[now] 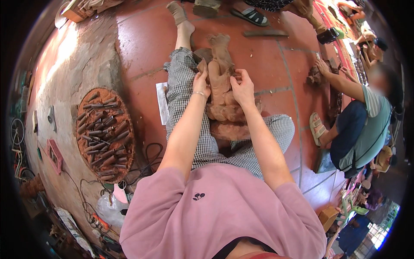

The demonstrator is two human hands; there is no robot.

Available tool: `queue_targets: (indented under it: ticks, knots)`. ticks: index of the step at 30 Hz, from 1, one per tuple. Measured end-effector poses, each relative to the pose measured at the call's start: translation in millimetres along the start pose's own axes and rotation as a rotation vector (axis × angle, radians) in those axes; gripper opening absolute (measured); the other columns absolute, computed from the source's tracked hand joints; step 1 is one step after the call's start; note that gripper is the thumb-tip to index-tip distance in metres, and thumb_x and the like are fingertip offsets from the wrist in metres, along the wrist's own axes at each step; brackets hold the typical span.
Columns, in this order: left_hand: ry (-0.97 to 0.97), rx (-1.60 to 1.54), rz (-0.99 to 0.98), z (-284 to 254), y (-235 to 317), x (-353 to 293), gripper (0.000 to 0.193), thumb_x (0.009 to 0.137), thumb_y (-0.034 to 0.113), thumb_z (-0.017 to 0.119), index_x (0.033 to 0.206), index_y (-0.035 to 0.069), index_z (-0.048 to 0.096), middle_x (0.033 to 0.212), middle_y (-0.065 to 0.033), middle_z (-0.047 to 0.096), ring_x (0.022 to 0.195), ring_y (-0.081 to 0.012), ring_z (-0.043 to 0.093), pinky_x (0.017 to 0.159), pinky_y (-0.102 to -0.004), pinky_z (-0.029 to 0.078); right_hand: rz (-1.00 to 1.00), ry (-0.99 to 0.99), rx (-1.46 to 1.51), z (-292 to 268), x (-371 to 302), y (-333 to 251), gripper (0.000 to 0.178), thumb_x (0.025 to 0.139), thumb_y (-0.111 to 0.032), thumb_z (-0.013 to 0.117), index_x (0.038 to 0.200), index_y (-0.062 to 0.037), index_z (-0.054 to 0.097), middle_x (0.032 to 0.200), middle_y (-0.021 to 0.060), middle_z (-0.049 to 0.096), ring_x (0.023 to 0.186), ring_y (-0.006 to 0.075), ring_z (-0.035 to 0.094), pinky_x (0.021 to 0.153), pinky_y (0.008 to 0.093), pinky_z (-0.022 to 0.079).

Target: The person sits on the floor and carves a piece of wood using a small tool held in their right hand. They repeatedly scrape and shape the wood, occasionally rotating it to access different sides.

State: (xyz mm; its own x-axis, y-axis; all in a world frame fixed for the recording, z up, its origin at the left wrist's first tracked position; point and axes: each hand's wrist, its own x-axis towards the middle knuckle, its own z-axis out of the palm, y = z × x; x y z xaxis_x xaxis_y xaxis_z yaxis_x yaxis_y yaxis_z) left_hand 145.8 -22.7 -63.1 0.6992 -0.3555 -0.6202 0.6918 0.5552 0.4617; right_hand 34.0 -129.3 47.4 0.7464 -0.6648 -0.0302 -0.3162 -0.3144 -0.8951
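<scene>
And here we are at the carved figure (222, 80), a reddish-brown piece, wood by the look of it, lying lengthwise between the person's legs on the tiled floor (276, 73), its narrow end pointing far. Both hands are on the job, and they're apart, 1 to each side. The left hand (201, 85) is closed on a thin brown sheet (202, 65), perhaps abrasive paper, right at the figure's left edge. Across on the right, the right hand (243, 88) has its fingers curled against the other side; whether they pinch anything, I cannot tell.

How far along? The main shaping looks done: there are rounded folds and bulges, and a flared far end. The gouges and chisels (105, 131) lie over to the left in their round tray (114, 94), with neither hand on them, so this reads as surface work. The near end looks lumpier, though blur hides the finish, and how much smoothing is left can't be judged from here.
</scene>
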Motion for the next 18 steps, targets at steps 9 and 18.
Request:
queue_targets:
  ticks: [9, 18]
  knots:
    - [-0.008, 0.075, 0.197, 10, -5, -10, 0.019, 0.088, 0.014, 0.074, 0.100, 0.006, 0.062, 0.092, -0.0047, 0.065, 0.081, -0.0160, 0.063, 0.071, -0.0310, 0.054, -0.075, -0.061, 0.087, 3, 7, 26, 0.030, 0.091, -0.014, 0.064, 0.116, 0.0014, 0.056, 0.104, 0.0127, 0.066, 0.094, 0.0192, 0.064, 0.083, 0.0325, 0.052]
    - [0.121, 0.286, 0.589, 22, -36, -43, 0.017, 0.077, -0.005, 0.072, 0.076, 0.000, 0.056, 0.103, -0.0124, 0.070, 0.095, -0.0171, 0.066, 0.084, -0.0305, 0.054, -0.016, -0.138, 0.148, -5, 16, 38, 0.033, 0.094, -0.008, 0.062, 0.122, 0.0057, 0.050, 0.107, 0.0119, 0.061, 0.098, 0.0164, 0.059, 0.087, 0.0278, 0.050]
